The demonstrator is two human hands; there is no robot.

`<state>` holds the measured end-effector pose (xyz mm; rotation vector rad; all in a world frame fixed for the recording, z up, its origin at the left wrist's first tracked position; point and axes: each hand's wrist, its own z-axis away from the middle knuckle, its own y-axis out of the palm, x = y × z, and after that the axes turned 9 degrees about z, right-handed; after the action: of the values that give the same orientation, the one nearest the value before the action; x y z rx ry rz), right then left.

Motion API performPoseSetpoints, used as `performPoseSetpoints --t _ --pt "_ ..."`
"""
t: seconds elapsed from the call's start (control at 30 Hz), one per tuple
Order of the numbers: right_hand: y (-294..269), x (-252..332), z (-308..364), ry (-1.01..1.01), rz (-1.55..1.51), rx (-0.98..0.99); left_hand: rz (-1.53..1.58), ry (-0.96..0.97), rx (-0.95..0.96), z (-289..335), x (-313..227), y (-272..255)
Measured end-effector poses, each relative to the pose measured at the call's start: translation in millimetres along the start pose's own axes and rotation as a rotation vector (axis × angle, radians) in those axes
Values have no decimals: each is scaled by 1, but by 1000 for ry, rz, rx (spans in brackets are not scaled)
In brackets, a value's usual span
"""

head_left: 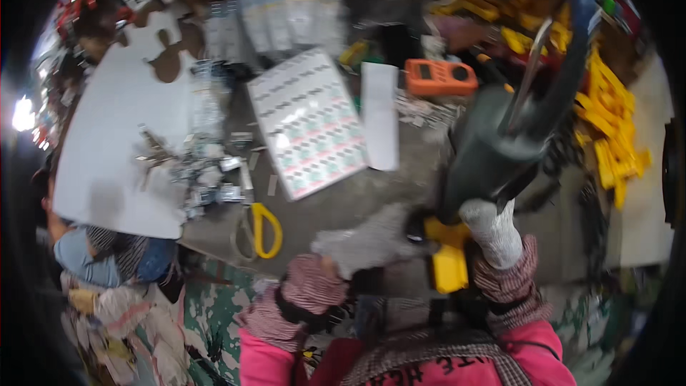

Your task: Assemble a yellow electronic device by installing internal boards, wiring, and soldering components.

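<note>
My left hand point(371, 240), in a light grey knit glove, stretches right over the bench's near edge, its fingers smeared by motion. Beside its fingertips is a yellow plastic part point(450, 266), near the bench edge. My right hand point(494, 230), in a whitish knit glove, is at the lower end of a bulky dark green-grey power tool point(493, 143). It appears to grip that tool, though the tool's body covers the fingers. A metal loop and a thick dark blue strap or cable rise from the tool's top. The tool's lower tip is blurred.
Yellow-handled scissors point(267, 231), a sticker sheet point(311, 123), a white paper strip point(380, 116) and an orange meter point(440, 77) lie on the bench. Small metal pieces point(207, 171) are heaped left, yellow plastic parts point(611, 125) right. Another person point(107, 257) sits at far left.
</note>
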<state>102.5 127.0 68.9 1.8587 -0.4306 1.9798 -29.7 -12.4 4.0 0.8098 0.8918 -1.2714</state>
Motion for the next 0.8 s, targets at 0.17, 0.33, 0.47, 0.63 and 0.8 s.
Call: performPoseSetpoints --t 0.17,0.33,0.47,0.63,0.8 --pt "-53 5 3 -513 -720 264 -433 358 -204 -7 -19 49" --pt "-111 -64 23 -570 -1019 -117 -698 303 -363 -26 -21 69" --pt "-129 -93 26 -459 -1304 -291 -667 465 -467 0 -17 57" --pt "-114 -80 22 -450 -1154 -358 -718 366 -307 34 24 14" --pt "-108 -77 19 -416 -1122 -366 -757 483 -376 27 25 15"
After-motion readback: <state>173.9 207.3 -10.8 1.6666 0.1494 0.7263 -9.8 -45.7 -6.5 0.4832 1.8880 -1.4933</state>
